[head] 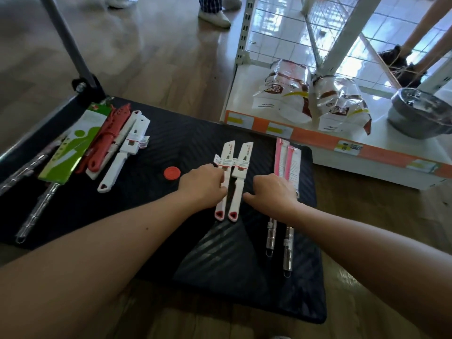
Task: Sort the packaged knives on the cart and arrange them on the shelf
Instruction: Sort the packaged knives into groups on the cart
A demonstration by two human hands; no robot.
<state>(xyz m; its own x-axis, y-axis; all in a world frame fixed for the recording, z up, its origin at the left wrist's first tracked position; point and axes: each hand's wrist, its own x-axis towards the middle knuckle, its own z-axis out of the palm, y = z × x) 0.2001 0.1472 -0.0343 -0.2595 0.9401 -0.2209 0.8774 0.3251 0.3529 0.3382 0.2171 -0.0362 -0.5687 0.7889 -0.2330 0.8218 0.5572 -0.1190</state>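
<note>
White pair first, I told my workmate. Two white knives in card sleeves lay side by side in the middle of the black cart [186,133], blades away from me, red-tipped handles toward me.

"And your hands?"

"My left hand [204,184] was on the left white knife [226,152], fingers curled round its handle just below the label. My right hand [271,189] lay knuckles up between the right white knife [241,165] and the pink packs [286,162], thumb stretched toward the white handle. Its fingers were tucked under on the pink packs' side. Whether they had hold of anything, I couldn't tell."

"What else was on the cart?"

"The two pink packs lay just right of the white pair, their steel handles [288,248] pointing back at me. A red disc [172,172] sat just left of my left hand. At the far left end, near the handle post [66,37], was a heap: a green pack [71,148] with a steel handle sticking out of it, red knives [107,135] and more white knives [127,143], all overlapping."

"And the shelf?"

"The shelf [318,140] stood on the wooden floor just beyond the cart's far right corner, white with an orange strip along the front edge. On its bottom board lay two bags [286,91] and, further right, a metal bowl [420,113]."
</note>
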